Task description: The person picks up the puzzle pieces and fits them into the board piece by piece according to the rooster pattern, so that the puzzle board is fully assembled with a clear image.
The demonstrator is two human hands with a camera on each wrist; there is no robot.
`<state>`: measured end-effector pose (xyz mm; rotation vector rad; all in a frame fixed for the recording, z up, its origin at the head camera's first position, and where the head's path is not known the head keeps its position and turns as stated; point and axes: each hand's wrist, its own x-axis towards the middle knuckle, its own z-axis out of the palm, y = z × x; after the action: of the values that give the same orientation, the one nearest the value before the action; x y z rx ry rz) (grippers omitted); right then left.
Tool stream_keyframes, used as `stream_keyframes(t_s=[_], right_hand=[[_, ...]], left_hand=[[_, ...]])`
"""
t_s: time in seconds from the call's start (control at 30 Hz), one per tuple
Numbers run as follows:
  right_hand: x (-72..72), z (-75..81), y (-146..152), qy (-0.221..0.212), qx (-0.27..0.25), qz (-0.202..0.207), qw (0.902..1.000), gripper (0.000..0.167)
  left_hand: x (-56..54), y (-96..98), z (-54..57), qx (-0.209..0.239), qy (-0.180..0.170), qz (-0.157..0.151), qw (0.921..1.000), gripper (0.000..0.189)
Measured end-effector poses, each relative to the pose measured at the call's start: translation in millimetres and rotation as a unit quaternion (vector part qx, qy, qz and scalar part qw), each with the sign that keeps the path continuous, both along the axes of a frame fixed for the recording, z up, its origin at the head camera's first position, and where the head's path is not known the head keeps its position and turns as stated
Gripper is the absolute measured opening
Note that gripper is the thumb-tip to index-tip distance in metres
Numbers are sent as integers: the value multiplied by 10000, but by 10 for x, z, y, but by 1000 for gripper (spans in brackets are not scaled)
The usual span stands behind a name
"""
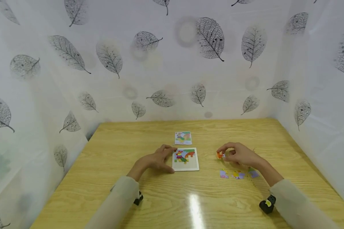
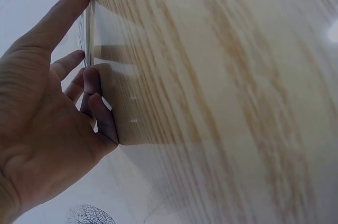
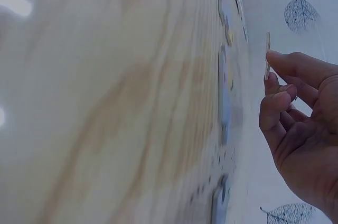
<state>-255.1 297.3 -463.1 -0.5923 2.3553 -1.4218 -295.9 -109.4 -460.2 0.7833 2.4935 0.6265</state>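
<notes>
A white-framed jigsaw tray [image 1: 197, 163] lies on the table, with a partly assembled rooster picture in its upper part. My left hand [image 1: 158, 159] holds the tray's left side, index finger at the upper corner and thumb at the lower one. In the left wrist view, the thumb and fingers meet the tray's thin edge [image 2: 88, 28]. Between thumb and fingertips, my right hand [image 1: 243, 154] pinches an orange puzzle piece [image 1: 219, 156], raised off the table. The right wrist view shows that piece [image 3: 268, 42] edge-on. Several loose puzzle pieces [image 1: 224, 174] lie below the right hand.
Behind the tray lies a small rooster picture card [image 1: 183, 138]. The wood-grain table [image 1: 126, 133] meets leaf-printed white sheeting [image 1: 166, 70] at the back and sides. Glare marks the table's front. Part of something orange shows behind the right hand.
</notes>
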Motion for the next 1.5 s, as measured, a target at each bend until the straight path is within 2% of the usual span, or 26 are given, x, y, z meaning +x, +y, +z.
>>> stream_keyframes(t_s=[0.4,0.63,1.1,1.33,1.5], right_hand=[[-126,70,-489,73,56,1,10000,33],[-161,30,-664,57,-18,26,10000,31],[-227,-20,-1048,611,570,-27,9965,22],[-225,-36,-1152,548,697,-77,9960,20],[-232,-47,-1198,661,752,-82,9949,21]], left_hand=[[-1,-23,-16,43,-8,-19,10000,99],[-13,-20,-4,-14,10,-41,10000,97],[-1,-10,1,-6,-23,15,10000,96],[5,-13,-10,14,-80,85,9999,96],[7,-13,0,33,-75,98,9999,95]])
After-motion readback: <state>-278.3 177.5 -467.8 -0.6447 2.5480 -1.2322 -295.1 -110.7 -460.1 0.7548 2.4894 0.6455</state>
